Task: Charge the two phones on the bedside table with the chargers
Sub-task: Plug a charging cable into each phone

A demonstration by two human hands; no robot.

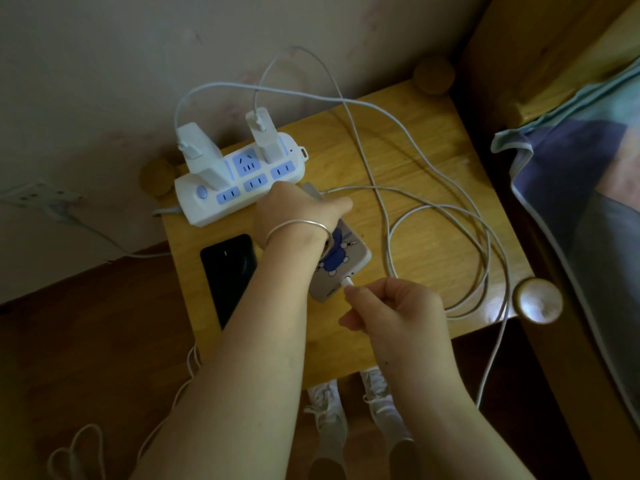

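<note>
On the wooden bedside table (426, 140) lie two phones. A black phone (227, 275) rests flat at the left, with no cable in it. A phone in a cartoon case (341, 258) lies to its right. My left hand (298, 213) presses on its far end. My right hand (391, 306) pinches a white cable plug (347, 283) at the phone's near-end port. Two white chargers (204, 157) (266, 136) sit plugged into a white power strip (242, 181) at the back, with their cables (450, 209) looping over the table.
A bed with a blue cover (571, 174) stands to the right. Round wooden knobs (536, 304) mark the table corners. A wall is behind the strip. More white cable (76, 452) lies on the dark floor, and my white shoes (325, 407) show below the table edge.
</note>
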